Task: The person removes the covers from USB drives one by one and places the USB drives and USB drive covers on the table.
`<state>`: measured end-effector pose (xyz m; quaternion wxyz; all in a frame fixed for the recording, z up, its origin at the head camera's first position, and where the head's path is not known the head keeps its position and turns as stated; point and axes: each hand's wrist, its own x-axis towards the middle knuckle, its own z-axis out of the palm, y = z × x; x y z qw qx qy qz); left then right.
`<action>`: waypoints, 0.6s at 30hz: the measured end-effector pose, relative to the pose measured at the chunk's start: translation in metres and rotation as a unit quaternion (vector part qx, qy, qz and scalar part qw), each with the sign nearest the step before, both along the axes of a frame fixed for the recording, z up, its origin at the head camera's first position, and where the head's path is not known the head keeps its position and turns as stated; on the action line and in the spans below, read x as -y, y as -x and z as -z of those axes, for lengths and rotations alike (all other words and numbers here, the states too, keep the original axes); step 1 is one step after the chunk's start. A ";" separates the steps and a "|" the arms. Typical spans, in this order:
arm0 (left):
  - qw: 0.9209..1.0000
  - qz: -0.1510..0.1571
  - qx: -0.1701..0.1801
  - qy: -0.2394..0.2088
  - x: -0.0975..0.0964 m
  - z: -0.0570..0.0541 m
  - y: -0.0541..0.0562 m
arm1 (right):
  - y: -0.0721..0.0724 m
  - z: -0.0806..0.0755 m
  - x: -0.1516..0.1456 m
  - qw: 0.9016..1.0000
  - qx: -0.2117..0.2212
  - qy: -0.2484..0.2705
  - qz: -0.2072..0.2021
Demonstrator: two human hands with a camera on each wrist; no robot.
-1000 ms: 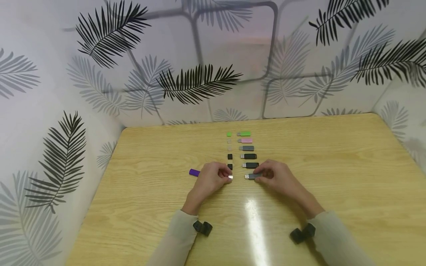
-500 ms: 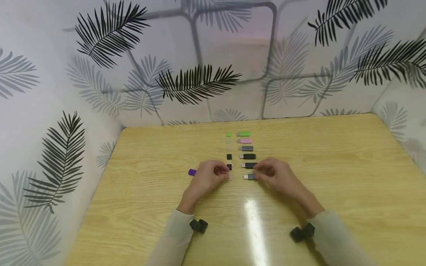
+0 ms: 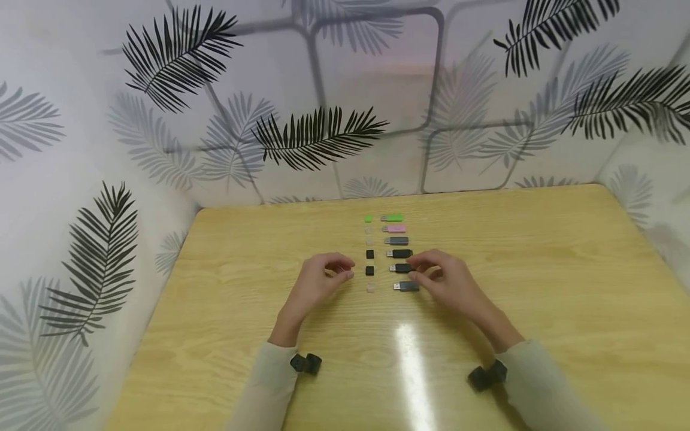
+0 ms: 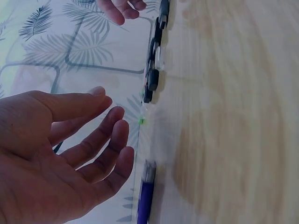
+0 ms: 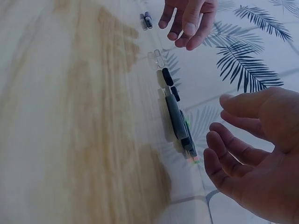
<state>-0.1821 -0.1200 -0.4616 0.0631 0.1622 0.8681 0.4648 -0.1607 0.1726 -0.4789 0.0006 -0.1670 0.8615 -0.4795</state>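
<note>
My left hand [image 3: 315, 278] hovers left of the cap column, its fingers loosely bent with nothing between them. Under it, hidden in the head view, a purple USB stick [image 4: 145, 201] lies with its metal plug bare. The nearest clear cap [image 3: 371, 288] lies on the table, right of that hand. Loosely curved fingers also show on my right hand [image 3: 450, 284], which holds nothing. Its fingertips are close to the nearest grey USB stick [image 3: 406, 286] and, in the head view, overlap the end of a black USB stick [image 3: 400, 268].
Further back are another black stick [image 3: 399, 254], a grey one [image 3: 397, 240], a pink one [image 3: 395, 229] and a green one [image 3: 393, 218]. Left of them runs a column of small caps: green [image 3: 368, 219], clear and black [image 3: 369, 254]. A patterned wall borders the wooden table [image 3: 512, 257].
My left hand has let go of the clear cap and moved left over the purple stick. My right hand has released the near grey stick and lifted slightly away.
</note>
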 end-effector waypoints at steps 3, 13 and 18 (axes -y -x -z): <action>1.000 -0.009 -0.004 0.000 0.008 0.002 -0.002 | -0.001 0.000 0.000 1.000 -0.008 -0.002 0.005; 0.996 -0.028 -0.039 0.069 0.038 0.005 -0.006 | -0.003 -0.002 0.002 1.000 -0.027 0.002 0.008; 0.990 -0.027 -0.053 0.128 0.047 0.007 -0.004 | -0.005 -0.002 0.007 0.999 -0.040 0.020 0.003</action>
